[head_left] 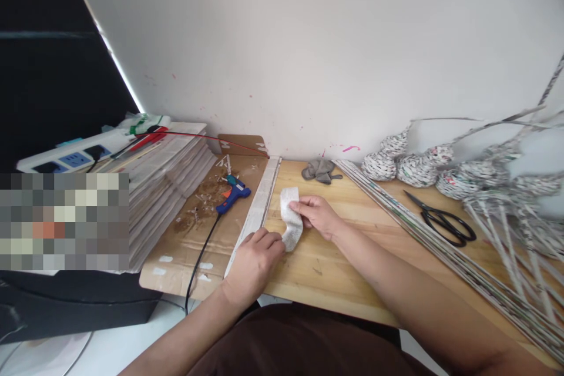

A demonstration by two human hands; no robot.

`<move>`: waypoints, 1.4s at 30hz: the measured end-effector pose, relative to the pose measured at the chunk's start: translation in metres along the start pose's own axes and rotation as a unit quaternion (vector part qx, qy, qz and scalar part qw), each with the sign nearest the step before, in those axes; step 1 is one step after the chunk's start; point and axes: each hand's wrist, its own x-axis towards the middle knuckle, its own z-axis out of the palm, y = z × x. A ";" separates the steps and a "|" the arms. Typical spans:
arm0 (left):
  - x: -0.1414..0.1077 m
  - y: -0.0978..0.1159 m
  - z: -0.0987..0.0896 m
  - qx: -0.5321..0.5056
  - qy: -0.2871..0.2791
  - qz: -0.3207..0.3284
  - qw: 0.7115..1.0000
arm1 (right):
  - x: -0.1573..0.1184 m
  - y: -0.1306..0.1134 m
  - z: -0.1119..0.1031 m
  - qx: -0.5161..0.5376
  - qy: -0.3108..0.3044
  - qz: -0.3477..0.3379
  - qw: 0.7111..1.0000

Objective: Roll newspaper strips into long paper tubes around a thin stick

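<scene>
A curved whitish strip with a woven-looking texture [291,226] is held over the wooden table [335,270]; I cannot tell whether it is paper or cloth. My right hand [316,215] pinches its upper part between thumb and fingers. At the strip's lower end, my left hand [259,258] has its fingers curled on it. A flat stack of newspaper strips [255,205] lies just left of the hands. Farther left, a blue glue gun [233,197] rests on a sheet of cardboard.
Black scissors [447,226] lie at right, beyond a bundle of long paper rods [405,220]. Several woven paper gourd shapes [379,165] line the wall. A grey cloth [321,171] sits at the back. Left stand stacked newspapers [176,173] and a power strip [79,153].
</scene>
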 end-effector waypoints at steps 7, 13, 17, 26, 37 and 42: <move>0.001 -0.018 -0.007 -0.135 0.051 -0.131 0.981 | 0.008 -0.012 -0.017 0.081 0.139 -0.057 0.985; 0.003 -0.028 -0.014 -0.211 0.046 -0.262 0.941 | 0.011 -0.008 -0.019 0.094 0.180 -0.082 0.976; 0.005 -0.032 -0.021 -0.261 0.043 -0.288 0.920 | 0.013 -0.004 -0.020 0.083 0.173 -0.084 0.978; 0.010 -0.060 -0.057 -0.345 0.165 -0.390 0.838 | 0.001 -0.006 -0.007 0.109 0.025 -0.025 0.993; 0.013 -0.081 -0.108 -0.544 0.475 -0.293 0.627 | -0.045 -0.009 0.033 -0.089 -0.364 0.086 0.923; -0.003 -0.085 -0.124 -0.521 0.531 -0.279 0.607 | -0.072 -0.010 0.058 -0.346 -0.398 -0.026 0.849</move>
